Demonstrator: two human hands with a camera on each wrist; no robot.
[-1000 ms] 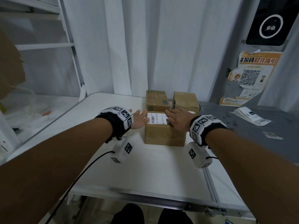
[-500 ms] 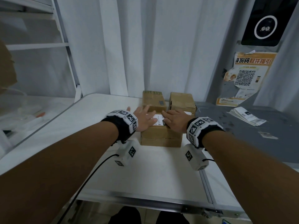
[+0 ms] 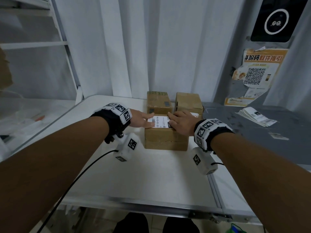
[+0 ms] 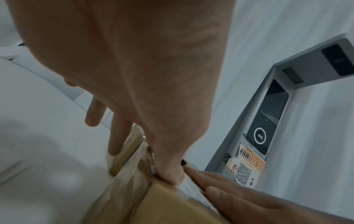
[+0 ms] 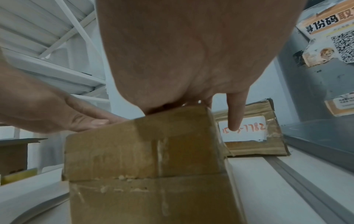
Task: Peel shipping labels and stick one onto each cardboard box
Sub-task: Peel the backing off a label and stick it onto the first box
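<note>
A brown cardboard box [image 3: 165, 140] stands on the white table [image 3: 134, 179], with a white shipping label [image 3: 159, 121] lying flat on its top. My left hand [image 3: 143, 119] presses the label's left side with straight fingers. My right hand [image 3: 180, 122] lies flat on the label's right side and covers part of it. In the right wrist view the box's front face [image 5: 145, 166] fills the frame below my palm. Two more cardboard boxes [image 3: 159, 104] [image 3: 188, 102] stand just behind; the right one bears a white sticker with red writing [image 5: 249, 128].
A stack of label sheets [image 3: 257, 116] lies on the grey counter [image 3: 252, 140] to the right, with one loose label [image 3: 277, 136] nearer me. An orange QR poster [image 3: 257, 73] hangs on the wall. White shelving [image 3: 33, 46] stands at the left.
My left hand has slid from the box's left edge onto the label, and both hands now press it flat. The head view has drifted slightly.
</note>
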